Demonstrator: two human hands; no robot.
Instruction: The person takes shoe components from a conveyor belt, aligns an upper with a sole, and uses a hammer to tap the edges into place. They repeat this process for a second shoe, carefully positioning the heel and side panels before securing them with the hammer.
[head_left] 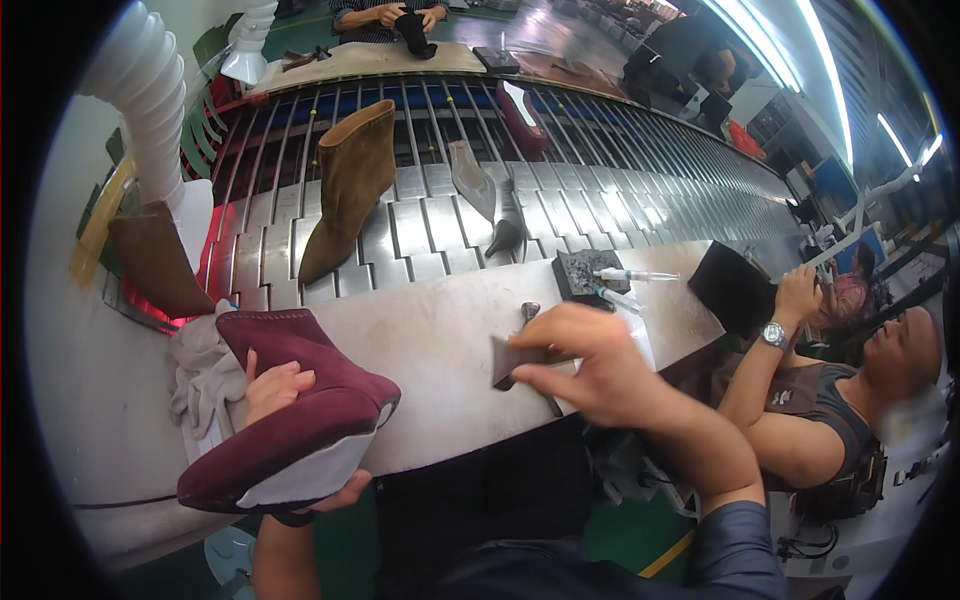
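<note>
My left hand (278, 388) is closed around a burgundy suede ankle boot (330, 370), fingers on its shaft and more of the hand under the toe. The boot is tilted with its pale sole facing me, and no heel shows on it. Over the bench, my right hand (600, 365) pinches a dark, flared shoe heel (508, 362) between thumb and fingers, apart from the boot. Just behind that hand lies a hammer (530, 311), its handle partly covered by the hand. A grey cloth (197, 375) is bunched beside the boot's shaft.
Beyond the bench (430, 400) runs a slatted metal conveyor (410, 240) carrying a brown boot (350, 190), a loose sole (471, 180) and a dark heel (506, 238). Syringes (640, 275) rest on a black block (580, 275). At right, a co-worker (800, 420) sits by a black boot (733, 287).
</note>
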